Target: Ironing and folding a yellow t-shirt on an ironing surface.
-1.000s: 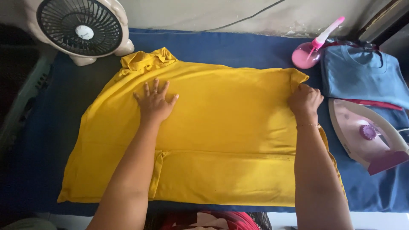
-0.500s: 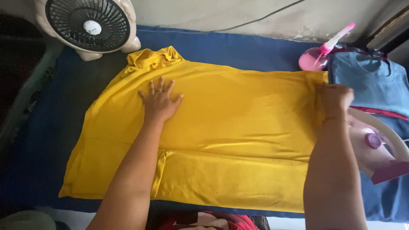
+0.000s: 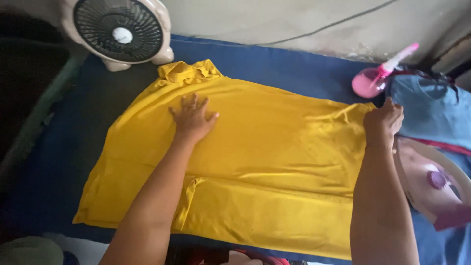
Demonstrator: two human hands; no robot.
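Blue ironing pad (image 3: 294,64), smooth yellow garment (image 3: 274,162), left hand (image 3: 192,120) flat, right hand (image 3: 383,122) seemingly pinching its edge

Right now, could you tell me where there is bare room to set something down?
Bare blue cover lies between the fan and spray bottle, behind the yellow garment. The right end is crowded: iron, blue shirt.

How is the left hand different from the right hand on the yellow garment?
The left hand lies flat with its fingers spread on the yellow fabric garment, near the collar end. The right hand is closed, gripping the garment's far right edge beside the pink spray bottle. The left presses down on the cloth; the right pinches it. Both touch the same garment.
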